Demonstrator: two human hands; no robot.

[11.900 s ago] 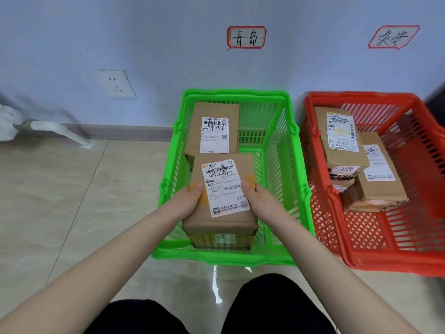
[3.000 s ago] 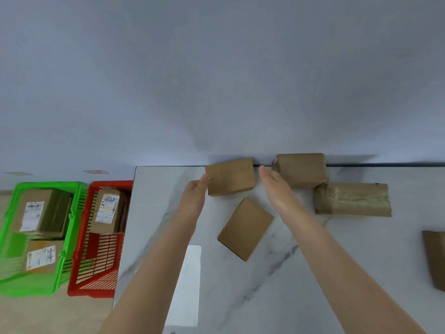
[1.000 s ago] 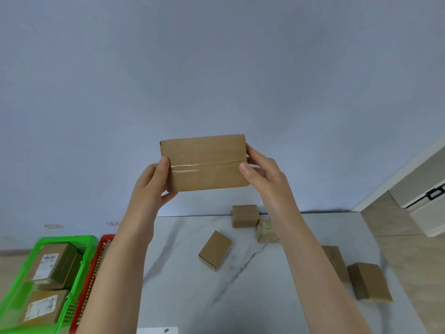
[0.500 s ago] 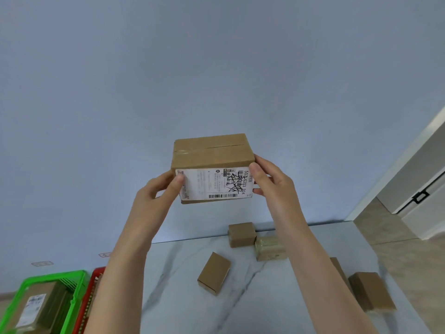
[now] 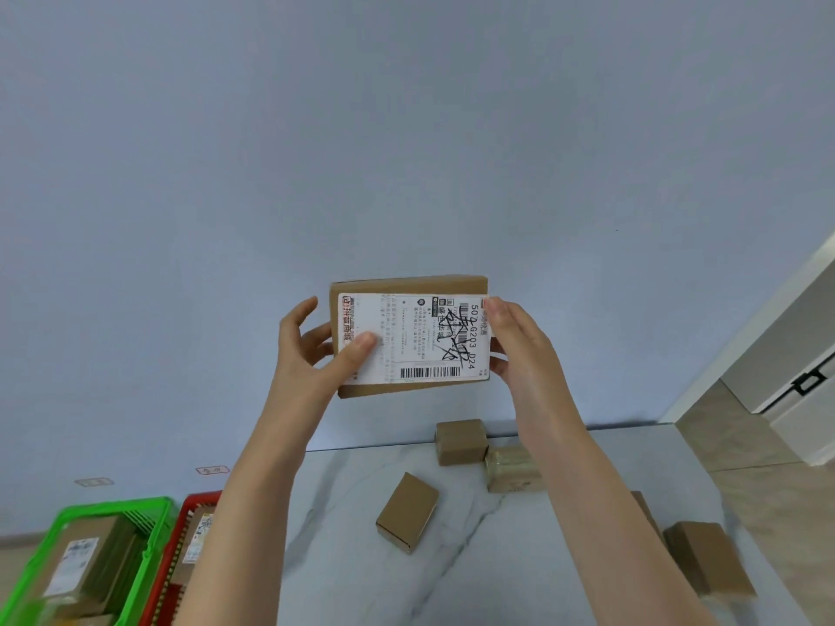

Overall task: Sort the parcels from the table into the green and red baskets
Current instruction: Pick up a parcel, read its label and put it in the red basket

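Observation:
I hold a brown cardboard parcel (image 5: 409, 338) up in front of the wall, its white shipping label with black handwriting facing me. My left hand (image 5: 307, 354) grips its left end, thumb pressed on the label. My right hand (image 5: 519, 350) grips its right end. The green basket (image 5: 149, 562) sits at the bottom left with labelled parcels inside. Beside it stands the red basket (image 5: 187, 521), partly hidden by my left forearm. On the marble table (image 5: 474, 571) lie several more brown parcels, the nearest one (image 5: 406, 512) at its middle.
Two parcels (image 5: 461, 442) lie against the wall at the table's back edge. Another parcel (image 5: 709, 558) lies at the table's right edge. A white cabinet (image 5: 795, 377) stands at the far right on the tiled floor. Small signs (image 5: 212, 470) hang on the wall above the baskets.
The parcel has been turned in both hands, so the label that was on its lower front now faces me fully. My left thumb has moved onto the label.

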